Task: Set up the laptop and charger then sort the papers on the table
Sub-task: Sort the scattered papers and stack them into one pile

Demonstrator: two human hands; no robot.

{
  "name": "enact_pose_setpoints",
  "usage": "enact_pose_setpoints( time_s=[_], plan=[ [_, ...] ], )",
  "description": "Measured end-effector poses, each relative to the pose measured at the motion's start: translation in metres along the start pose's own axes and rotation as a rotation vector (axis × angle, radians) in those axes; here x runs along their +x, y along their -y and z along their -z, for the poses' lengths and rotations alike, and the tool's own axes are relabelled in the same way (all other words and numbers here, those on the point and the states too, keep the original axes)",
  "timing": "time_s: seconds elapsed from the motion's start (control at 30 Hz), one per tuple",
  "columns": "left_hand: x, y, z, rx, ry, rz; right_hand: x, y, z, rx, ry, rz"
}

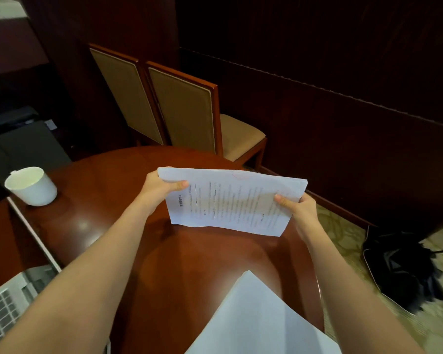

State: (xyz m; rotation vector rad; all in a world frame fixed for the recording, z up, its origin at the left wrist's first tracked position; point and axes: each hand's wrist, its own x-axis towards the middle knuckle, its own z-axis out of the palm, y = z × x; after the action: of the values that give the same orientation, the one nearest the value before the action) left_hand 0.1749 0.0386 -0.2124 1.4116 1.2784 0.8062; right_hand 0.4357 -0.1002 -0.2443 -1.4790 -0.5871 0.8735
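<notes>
Looked like a formal meeting room in an office or hotel. Walled in dark wood panelling (317, 72). Furnished with a polished, rounded wooden worktop (100, 200) and two matching wood-framed chairs (184, 108) with tan padded seats and backs, set side by side just beyond it. Floored with pale patterned carpet (343, 241). Showed desk work too: an open laptop (3, 310) and a white cup (32, 186) on the worktop, printed papers (230, 200) held above it.
</notes>
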Motion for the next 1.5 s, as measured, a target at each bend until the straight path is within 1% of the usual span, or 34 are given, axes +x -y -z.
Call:
enact_pose_setpoints(
  time_s=[0.1, 0.27, 0.37, 0.47, 0.6, 0.77, 0.83, 0.87, 0.93, 1.0, 1.07, 1.1, 1.17, 1.2, 1.23, 1.27, 1.3, 1.33, 1.37, 1.43, 1.5],
  plan=[
    [0.002, 0.001, 0.001, 0.068, 0.036, 0.026, -0.003, -0.002, -0.003, -0.043, 0.006, -0.038],
    [0.016, -0.022, 0.01, 0.037, 0.058, -0.032, -0.002, 0.016, -0.002, 0.002, 0.032, 0.05],
    [0.011, -0.01, 0.007, 0.075, 0.077, -0.015, -0.008, 0.009, -0.003, -0.024, 0.021, 0.004],
    [0.004, 0.007, -0.002, 0.058, 0.023, 0.048, -0.012, 0.0, -0.007, -0.055, 0.002, -0.047],
    [-0.001, 0.002, -0.008, 0.026, -0.031, 0.027, -0.013, 0.008, -0.011, -0.037, -0.082, -0.041],
    [-0.01, -0.027, -0.011, -0.033, -0.055, -0.027, -0.032, 0.025, -0.006, 0.021, -0.195, 0.08],
    [-0.016, -0.031, -0.01, -0.05, -0.03, -0.012, -0.044, 0.029, 0.003, 0.053, -0.228, 0.088],
    [-0.022, -0.032, -0.009, -0.035, 0.011, 0.0, -0.052, 0.03, 0.01, 0.079, -0.247, 0.079],
    [-0.036, -0.032, -0.008, 0.022, 0.113, 0.024, -0.07, 0.032, 0.024, 0.174, -0.3, 0.046],
    [-0.052, -0.034, -0.013, 0.056, 0.157, 0.05, -0.093, 0.033, 0.036, 0.278, -0.365, 0.006],
    [-0.069, -0.036, -0.024, -0.017, 0.157, 0.09, -0.115, 0.026, 0.045, 0.363, -0.441, -0.027],
    [-0.08, -0.037, -0.031, -0.098, 0.153, 0.116, -0.126, 0.021, 0.048, 0.41, -0.481, -0.039],
    [-0.102, -0.036, -0.047, -0.34, 0.139, 0.173, -0.149, 0.009, 0.051, 0.491, -0.545, -0.079],
    [-0.115, -0.035, -0.056, -0.449, 0.163, 0.203, -0.16, 0.002, 0.051, 0.534, -0.571, -0.106],
    [-0.128, -0.032, -0.065, -0.511, 0.222, 0.233, -0.172, -0.005, 0.048, 0.576, -0.595, -0.136],
    [-0.142, -0.029, -0.075, -0.512, 0.312, 0.251, -0.183, -0.013, 0.045, 0.604, -0.618, -0.163],
    [-0.156, -0.025, -0.086, -0.444, 0.402, 0.248, -0.194, -0.019, 0.041, 0.62, -0.636, -0.184],
    [-0.168, -0.02, -0.095, -0.358, 0.458, 0.234, -0.206, -0.026, 0.037, 0.631, -0.655, -0.201],
    [-0.178, -0.015, -0.103, -0.279, 0.466, 0.219, -0.217, -0.033, 0.033, 0.649, -0.667, -0.218],
    [-0.189, -0.004, -0.111, -0.147, 0.412, 0.21, -0.243, -0.049, 0.031, 0.696, -0.679, -0.259],
    [-0.192, 0.006, -0.109, 0.002, 0.388, 0.212, -0.268, -0.066, 0.033, 0.732, -0.651, -0.324]
  ],
)
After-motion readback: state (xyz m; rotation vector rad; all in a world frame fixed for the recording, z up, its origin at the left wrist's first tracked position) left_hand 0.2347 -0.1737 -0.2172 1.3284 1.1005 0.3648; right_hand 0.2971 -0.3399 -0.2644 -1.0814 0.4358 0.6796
